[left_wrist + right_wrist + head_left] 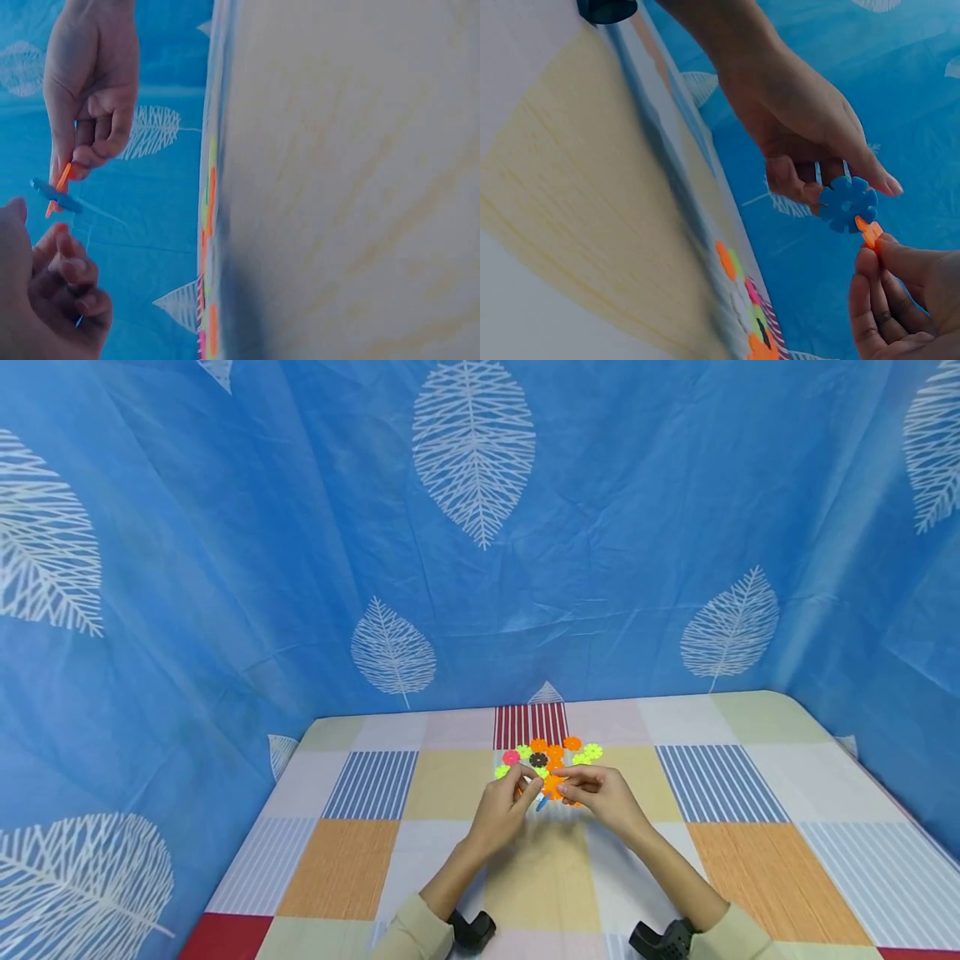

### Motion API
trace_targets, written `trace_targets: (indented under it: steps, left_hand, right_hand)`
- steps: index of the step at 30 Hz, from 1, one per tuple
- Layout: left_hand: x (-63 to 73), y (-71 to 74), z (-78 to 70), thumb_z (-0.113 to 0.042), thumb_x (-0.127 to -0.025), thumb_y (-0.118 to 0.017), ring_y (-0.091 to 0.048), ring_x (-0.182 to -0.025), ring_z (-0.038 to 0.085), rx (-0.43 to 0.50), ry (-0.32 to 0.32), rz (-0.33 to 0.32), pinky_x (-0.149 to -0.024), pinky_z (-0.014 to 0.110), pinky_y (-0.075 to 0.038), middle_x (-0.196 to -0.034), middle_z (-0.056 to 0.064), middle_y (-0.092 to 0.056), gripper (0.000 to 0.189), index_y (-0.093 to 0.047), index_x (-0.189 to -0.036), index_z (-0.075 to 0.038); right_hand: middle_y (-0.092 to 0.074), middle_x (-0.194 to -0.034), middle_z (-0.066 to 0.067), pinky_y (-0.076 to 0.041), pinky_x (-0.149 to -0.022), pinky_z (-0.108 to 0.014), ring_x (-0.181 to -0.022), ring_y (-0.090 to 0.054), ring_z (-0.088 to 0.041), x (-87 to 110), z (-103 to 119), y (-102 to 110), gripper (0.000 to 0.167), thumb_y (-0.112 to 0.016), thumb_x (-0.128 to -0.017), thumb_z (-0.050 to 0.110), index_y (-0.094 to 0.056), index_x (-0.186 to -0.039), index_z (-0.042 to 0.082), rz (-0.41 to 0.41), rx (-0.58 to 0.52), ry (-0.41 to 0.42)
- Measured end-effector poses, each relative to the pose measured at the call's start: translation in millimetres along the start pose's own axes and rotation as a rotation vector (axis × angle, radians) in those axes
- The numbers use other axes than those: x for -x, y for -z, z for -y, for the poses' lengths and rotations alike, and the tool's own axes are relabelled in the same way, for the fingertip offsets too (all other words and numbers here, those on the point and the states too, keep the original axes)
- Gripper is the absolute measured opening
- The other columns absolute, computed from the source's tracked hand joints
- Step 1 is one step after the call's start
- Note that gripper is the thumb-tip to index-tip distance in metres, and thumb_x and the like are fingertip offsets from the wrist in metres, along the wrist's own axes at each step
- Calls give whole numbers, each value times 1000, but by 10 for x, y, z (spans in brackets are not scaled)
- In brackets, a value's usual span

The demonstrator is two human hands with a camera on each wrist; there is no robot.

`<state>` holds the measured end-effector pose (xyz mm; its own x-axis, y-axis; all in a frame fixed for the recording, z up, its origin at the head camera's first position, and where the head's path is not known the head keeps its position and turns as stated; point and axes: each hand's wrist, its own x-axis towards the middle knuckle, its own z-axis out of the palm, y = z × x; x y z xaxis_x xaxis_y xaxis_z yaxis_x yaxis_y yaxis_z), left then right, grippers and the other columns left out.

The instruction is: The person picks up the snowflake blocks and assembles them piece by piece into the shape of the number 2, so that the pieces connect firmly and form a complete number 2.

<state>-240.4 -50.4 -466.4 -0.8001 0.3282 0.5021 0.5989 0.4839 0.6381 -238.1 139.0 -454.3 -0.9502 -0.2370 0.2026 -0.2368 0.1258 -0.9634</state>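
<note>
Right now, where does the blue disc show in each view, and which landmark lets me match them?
Head: blue disc below and slightly right of centre, between the left hand and right hand.
Left wrist: blue disc near the left edge, about mid-height.
Right wrist: blue disc right of centre, about mid-height.
Shared landmark: the orange piece against it.

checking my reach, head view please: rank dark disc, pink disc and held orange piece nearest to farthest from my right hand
1. Orange piece, pinched in the right hand
2. Dark disc, farther back, to the left
3. Pink disc, left of the dark one
</note>
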Motion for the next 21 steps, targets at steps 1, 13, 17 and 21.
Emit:
trace_targets:
  steps: [1, 13, 17, 21]
  left_hand:
    - [4, -14, 7, -29, -96, -49, -39, -51, 1, 62, 32, 20, -47, 17, -34, -64, -7, -50, 20, -57, -98, -11]
    - [19, 58, -170, -1, -93, -50, -37, -54, 6, 606, 368, 30, -51, 18, -31, -63, 1, -45, 14, -52, -92, 13]
    - [32, 25, -120, -1, -94, -48, -38, -57, 7, 697, 423, 37, -53, 19, -31, -65, 0, -46, 15, -49, -94, 14]
    - [49, -7, -84, -1, -93, -49, -36, -55, 8, 746, 487, 44, -49, 19, -29, -63, -2, -45, 14, -48, -93, 13]
  right_hand:
    - [-66, -88, -17, -53, -68, -31, -73, -65, -20, -1, -13, -17, 27, -65, -85, 6, -62, -108, -8, 13, 0, 12]
    - [-55, -72, 3, -40, -58, -27, -66, -48, -14, -36, -339, 46, 28, -76, -76, 17, -71, -100, 4, -172, 669, 97]
    - [-50, -77, -1, -37, -63, -32, -73, -43, -19, -30, -509, 85, 32, -80, -71, 23, -72, -96, 5, -184, 854, 106]
    - [-54, -77, 0, -39, -63, -30, -71, -45, -16, -36, -546, 87, 26, -81, -68, 18, -67, -87, 7, -213, 744, 130]
